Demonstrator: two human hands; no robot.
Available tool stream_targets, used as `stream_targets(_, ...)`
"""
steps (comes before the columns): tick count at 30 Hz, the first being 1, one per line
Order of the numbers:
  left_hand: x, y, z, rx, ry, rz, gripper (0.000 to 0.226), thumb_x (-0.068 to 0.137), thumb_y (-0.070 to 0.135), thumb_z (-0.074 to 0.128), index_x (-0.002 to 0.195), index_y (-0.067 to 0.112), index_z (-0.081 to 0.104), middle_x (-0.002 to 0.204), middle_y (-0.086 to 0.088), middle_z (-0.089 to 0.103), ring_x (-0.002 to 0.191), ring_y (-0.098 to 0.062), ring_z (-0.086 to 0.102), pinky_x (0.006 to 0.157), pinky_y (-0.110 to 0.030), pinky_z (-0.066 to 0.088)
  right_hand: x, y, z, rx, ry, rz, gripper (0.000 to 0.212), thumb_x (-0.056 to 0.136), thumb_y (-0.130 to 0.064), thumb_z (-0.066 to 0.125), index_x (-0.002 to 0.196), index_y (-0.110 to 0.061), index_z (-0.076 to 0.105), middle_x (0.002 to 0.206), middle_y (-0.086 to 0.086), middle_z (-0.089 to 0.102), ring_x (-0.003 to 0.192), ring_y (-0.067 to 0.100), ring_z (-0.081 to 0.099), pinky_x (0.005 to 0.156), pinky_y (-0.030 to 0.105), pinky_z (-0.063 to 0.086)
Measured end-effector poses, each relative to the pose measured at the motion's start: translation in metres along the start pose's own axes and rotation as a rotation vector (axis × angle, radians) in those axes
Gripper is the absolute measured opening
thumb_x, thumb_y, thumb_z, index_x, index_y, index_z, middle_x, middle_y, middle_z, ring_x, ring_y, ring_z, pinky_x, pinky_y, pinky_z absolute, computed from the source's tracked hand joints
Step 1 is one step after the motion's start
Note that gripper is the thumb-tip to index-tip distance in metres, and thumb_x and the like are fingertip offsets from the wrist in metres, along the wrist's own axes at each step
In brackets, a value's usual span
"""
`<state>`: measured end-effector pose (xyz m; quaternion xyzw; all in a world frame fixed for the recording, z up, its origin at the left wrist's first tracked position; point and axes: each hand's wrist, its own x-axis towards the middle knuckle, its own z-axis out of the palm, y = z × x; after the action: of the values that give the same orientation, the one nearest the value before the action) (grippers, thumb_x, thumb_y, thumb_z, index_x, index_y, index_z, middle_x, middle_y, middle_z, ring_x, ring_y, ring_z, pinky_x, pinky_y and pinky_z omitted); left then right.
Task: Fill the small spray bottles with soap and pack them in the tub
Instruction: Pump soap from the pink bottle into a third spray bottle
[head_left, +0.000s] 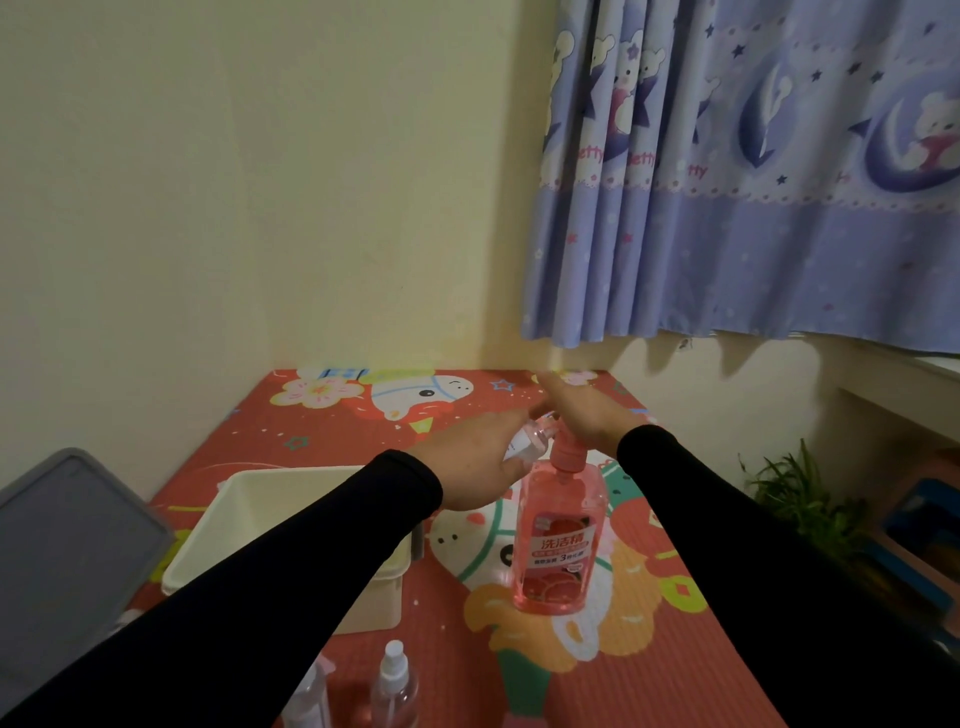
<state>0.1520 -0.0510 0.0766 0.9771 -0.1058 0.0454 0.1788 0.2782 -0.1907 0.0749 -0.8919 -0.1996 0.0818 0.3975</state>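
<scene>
So the setup is a red cartoon-print foam mat (649, 649) pushed into a cream-walled corner, with a blue teddy-bear curtain (753, 182) hanging at the upper right. On the mat stands a tall pink dish-soap bottle with a pump top (558, 540), upright, long axis vertical, label facing the camera. The left hand (467, 462) is wrapped around a small clear plastic spray bottle (527, 441), tilted so its long axis runs up and to the right, open end apparently toward the pump spout, though the exact contact is hidden. The right hand (582, 410) lies flat, fingers straight, palm on the pump head, so I'd say a fill is underway. The cream rectangular plastic tub (249, 525) sits just left of the soap bottle; what shows of its inside holds no bottles, but the left sleeve covers part of it. Two more clear spray bottles (395, 686) stand upright at the near edge, caps on, seemingly not yet filled. My guess: early days, with filling and all the packing still left.
</scene>
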Motion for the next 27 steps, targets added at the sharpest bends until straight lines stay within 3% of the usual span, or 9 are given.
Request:
stream_targets(4,-0.003,0.002,0.005,0.018,-0.021,-0.027,0.053,0.101,0.048,0.034,0.148,0.024,0.027,0.141,-0.005,0.049,0.113,-0.024,0.057,0.096,-0.038,0.045,-0.004,0.002,0.004,-0.052,-0.023,0.008,0.071,0.099,-0.057,0.019,0.113,-0.007,0.068,0.088,0.004,0.059,0.09,0.02,0.055,0.093,0.035,0.039)
stream_targets(7,0.0,0.001,0.003,0.02,-0.036,-0.034,0.052,0.101,0.045,0.038,0.147,0.022,0.028,0.145,-0.004,0.045,0.119,-0.024,0.054,0.098,-0.036,0.043,-0.006,-0.001,0.002,-0.092,-0.036,0.023,0.073,0.098,-0.059,0.019,0.118,-0.007,0.066,0.119,0.009,0.06,0.11,0.024,0.055,0.101,0.037,0.038)
stream_targets(10,0.001,0.002,-0.002,0.039,-0.024,-0.033,0.054,0.101,0.043,0.04,0.149,0.022,0.026,0.149,-0.003,0.041,0.13,-0.023,0.044,0.099,-0.033,0.038,-0.006,-0.009,-0.003,-0.06,-0.02,0.012,0.069,0.096,-0.06,0.022,0.121,-0.012,0.064,0.132,0.005,0.058,0.119,0.023,0.054,0.108,0.04,0.036)
stream_targets(14,0.002,0.004,-0.006,0.052,0.018,-0.015,0.046,0.101,0.045,0.038,0.141,0.023,0.033,0.136,-0.004,0.052,0.117,-0.024,0.051,0.085,-0.032,0.039,-0.006,-0.014,-0.008,-0.063,-0.012,-0.033,0.066,0.098,-0.056,0.023,0.124,-0.01,0.062,0.126,0.005,0.059,0.116,0.024,0.055,0.107,0.04,0.038)
stream_targets(17,-0.001,0.003,0.0,0.018,0.009,-0.011,0.047,0.101,0.049,0.034,0.14,0.022,0.036,0.139,-0.004,0.05,0.12,-0.022,0.05,0.091,-0.032,0.04,-0.005,-0.005,0.001,-0.019,-0.018,0.002,0.068,0.095,-0.061,0.024,0.12,-0.012,0.065,0.131,0.006,0.06,0.117,0.023,0.056,0.109,0.043,0.036)
stream_targets(20,-0.005,0.004,0.004,0.025,-0.004,-0.021,0.05,0.102,0.047,0.033,0.142,0.017,0.035,0.14,-0.006,0.049,0.121,-0.023,0.049,0.096,-0.033,0.04,-0.008,-0.005,0.005,-0.108,-0.031,0.001,0.068,0.099,-0.055,0.019,0.127,-0.008,0.06,0.137,0.01,0.055,0.124,0.025,0.051,0.111,0.04,0.033)
stream_targets(24,-0.003,0.003,0.002,0.034,-0.029,-0.039,0.05,0.101,0.047,0.035,0.141,0.019,0.035,0.137,-0.005,0.051,0.115,-0.024,0.052,0.094,-0.037,0.043,-0.009,-0.007,0.001,-0.124,-0.038,-0.007,0.069,0.1,-0.055,0.018,0.133,-0.008,0.055,0.14,0.012,0.052,0.128,0.026,0.048,0.112,0.04,0.032)
stream_targets(27,0.0,0.003,-0.003,0.054,-0.023,-0.032,0.051,0.1,0.046,0.038,0.144,0.021,0.032,0.144,-0.004,0.045,0.124,-0.024,0.047,0.1,-0.037,0.04,-0.009,-0.013,-0.006,-0.104,-0.017,-0.031,0.068,0.099,-0.057,0.02,0.137,-0.011,0.052,0.144,0.013,0.048,0.132,0.025,0.045,0.114,0.042,0.03)
